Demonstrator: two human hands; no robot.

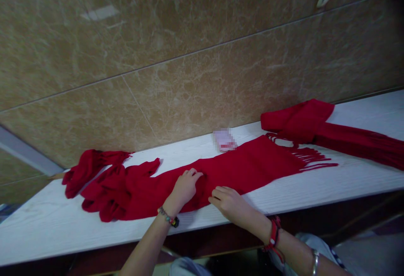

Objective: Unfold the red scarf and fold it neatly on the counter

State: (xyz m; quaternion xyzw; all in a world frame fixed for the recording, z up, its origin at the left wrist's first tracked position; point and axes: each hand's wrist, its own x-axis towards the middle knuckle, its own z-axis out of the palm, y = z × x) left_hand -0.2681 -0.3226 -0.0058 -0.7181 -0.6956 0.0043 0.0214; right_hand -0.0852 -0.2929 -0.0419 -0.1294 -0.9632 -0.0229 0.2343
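Two hands rest on a long red scarf (249,162) spread across a white bench (189,225). The left hand (186,183), fingers bent, presses the cloth; the right hand (225,200), fingers curled, lies at the scarf's near edge; whether either grips fabric cannot be told. Left of the hands the scarf bunches beside a crumpled red cloth (83,171); to their right it ends in fringe (315,160). Beyond them lies a blurred packet (224,139), and farther right, a folded red scarf (296,118).
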